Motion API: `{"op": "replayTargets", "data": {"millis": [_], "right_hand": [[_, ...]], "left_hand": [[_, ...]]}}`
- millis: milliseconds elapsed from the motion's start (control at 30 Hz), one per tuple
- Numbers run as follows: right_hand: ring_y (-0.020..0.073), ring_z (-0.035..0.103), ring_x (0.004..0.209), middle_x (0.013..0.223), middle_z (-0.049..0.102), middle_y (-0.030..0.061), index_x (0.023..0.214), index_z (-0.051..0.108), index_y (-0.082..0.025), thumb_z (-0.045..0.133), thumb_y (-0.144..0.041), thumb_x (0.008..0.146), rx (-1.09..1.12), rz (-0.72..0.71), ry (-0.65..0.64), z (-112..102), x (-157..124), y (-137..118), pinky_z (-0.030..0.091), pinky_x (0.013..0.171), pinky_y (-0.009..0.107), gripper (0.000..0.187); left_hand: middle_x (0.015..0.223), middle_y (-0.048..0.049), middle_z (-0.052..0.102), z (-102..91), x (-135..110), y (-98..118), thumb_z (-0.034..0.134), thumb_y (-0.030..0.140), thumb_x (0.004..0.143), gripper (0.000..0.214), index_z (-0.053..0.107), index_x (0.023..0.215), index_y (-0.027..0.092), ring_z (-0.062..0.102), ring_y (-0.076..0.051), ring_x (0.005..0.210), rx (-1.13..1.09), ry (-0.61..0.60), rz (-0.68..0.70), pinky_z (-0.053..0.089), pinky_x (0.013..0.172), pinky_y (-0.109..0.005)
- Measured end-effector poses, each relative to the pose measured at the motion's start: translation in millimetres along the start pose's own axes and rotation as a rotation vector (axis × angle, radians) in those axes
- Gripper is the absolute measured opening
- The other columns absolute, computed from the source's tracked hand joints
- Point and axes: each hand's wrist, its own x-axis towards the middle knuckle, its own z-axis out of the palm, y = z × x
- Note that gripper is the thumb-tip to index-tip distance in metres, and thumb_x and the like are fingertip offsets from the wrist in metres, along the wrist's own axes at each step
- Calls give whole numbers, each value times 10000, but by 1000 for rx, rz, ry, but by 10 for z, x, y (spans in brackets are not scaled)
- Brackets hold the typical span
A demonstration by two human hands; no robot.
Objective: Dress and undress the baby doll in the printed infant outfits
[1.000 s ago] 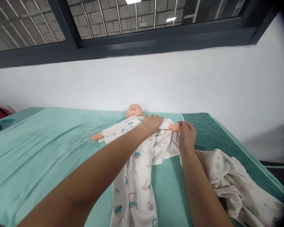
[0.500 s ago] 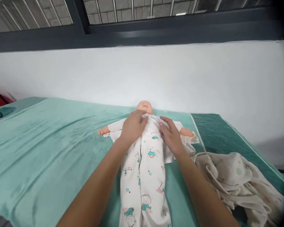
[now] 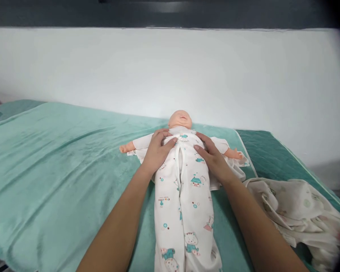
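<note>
A baby doll [image 3: 180,119] lies on its back with its head by the wall and both arms spread out. White baby clothing [image 3: 197,196] with teal cartoon prints covers its front and legs, with a lengthwise opening down the middle. My left hand [image 3: 159,150] rests on the left side of the doll's chest, thumb and fingers apart. Across from it, my right hand [image 3: 212,155] lies on the other side of the chest, its thumb also apart from the fingers. Part of the garment is spread beneath the doll's arms. Its lower end runs out of view.
A light green cover [image 3: 73,181] spreads under the doll, with a darker green quilted mat [image 3: 268,151] to the right. Crumpled cream printed cloth [image 3: 297,211] lies at the lower right. A white wall [image 3: 147,71] rises behind the doll.
My view has tilted down, so the window bars are out of sight. My left hand has shifted off the middle of the upper chest to its side, uncovering the doll's neck.
</note>
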Motion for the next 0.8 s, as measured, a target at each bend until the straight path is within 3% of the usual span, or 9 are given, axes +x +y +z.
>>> {"op": "replayTargets", "data": {"millis": [100, 267, 467, 667, 800], "right_hand": [[243, 429, 1339, 1447, 507, 29, 1318, 541, -329, 627, -467, 869, 4, 1, 6, 5, -13, -5, 324, 1126, 484, 478], [236, 453, 1316, 1443, 502, 35, 1135, 594, -283, 658, -436, 850, 21, -63, 45, 17, -26, 37, 326, 1114, 460, 330], [244, 471, 1281, 1361, 545, 37, 864, 560, -254, 640, -370, 861, -112, -245, 108, 26, -84, -44, 340, 1090, 467, 141], [230, 550, 1058, 1098, 558, 64, 661, 535, -223, 636, -345, 859, -161, -366, 265, 57, -215, -129, 437, 931, 405, 253], [182, 545, 851, 887, 554, 35, 560, 505, -210, 532, -319, 915, -105, -315, 346, -60, -351, -153, 434, 805, 336, 373]], "left_hand": [[1298, -40, 574, 7, -38, 34, 585, 342, 907, 147, 605, 829, 219, 527, -200, 1228, 38, 30, 85, 419, 1062, -378], [1092, -44, 652, 31, -74, 97, 502, 336, 956, 366, 492, 614, 205, 554, -187, 1108, 123, 55, 256, 443, 1000, -381], [963, -39, 659, 43, -91, 80, 420, 333, 991, 450, 463, 562, 203, 563, -167, 991, 167, 105, 345, 463, 926, -365], [979, -31, 676, 32, -109, 9, 431, 348, 988, 455, 539, 571, 203, 554, -177, 959, 273, 176, 380, 451, 889, -366], [994, -24, 692, -10, -134, -60, 436, 352, 985, 451, 583, 585, 206, 549, -183, 970, 351, 193, 368, 440, 891, -358]]}}
